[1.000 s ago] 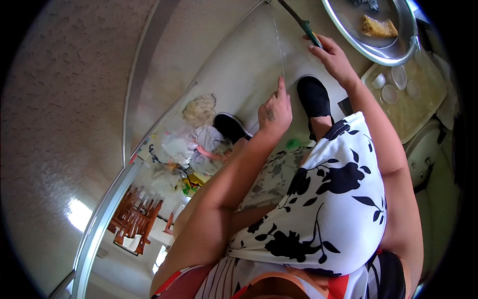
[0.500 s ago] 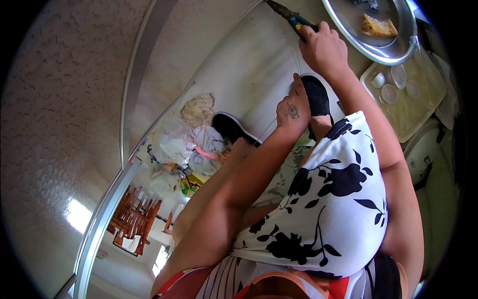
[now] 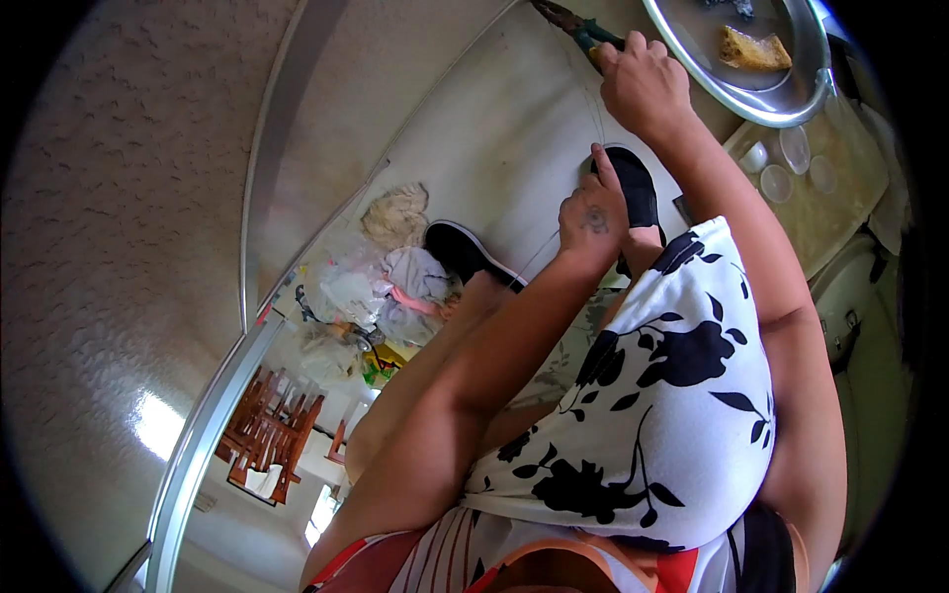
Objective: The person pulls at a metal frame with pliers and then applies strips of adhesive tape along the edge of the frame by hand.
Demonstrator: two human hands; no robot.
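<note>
My right hand point(image 3: 645, 87) grips a pair of pliers point(image 3: 596, 37) with dark green handles. The jaws point toward the upper left, at the edge of a pale panel point(image 3: 484, 128). A thin wire point(image 3: 599, 117) runs from near the pliers down to my left hand point(image 3: 595, 210). The fingers of that hand are curled closed around the wire, thumb side up, and more of the thin strand shows below the wrist. The exact pinch is hidden behind the hand. A black shoe point(image 3: 633, 183) on my foot is right beside my left hand.
A metal basin point(image 3: 825, 84) holding a yellow sponge point(image 3: 756, 49) stands at upper right. Near it, a tray point(image 3: 840, 193) bears several small clear cups. Plastic bags and cloths point(image 3: 415, 272) lie by my other shoe point(image 3: 460, 252). A metal-edged frame point(image 3: 208, 405) runs along the left.
My left hand has shifted slightly right, its upper digit now straighter. My right hand and the pliers have moved slightly upward, and the pliers have tilted a little.
</note>
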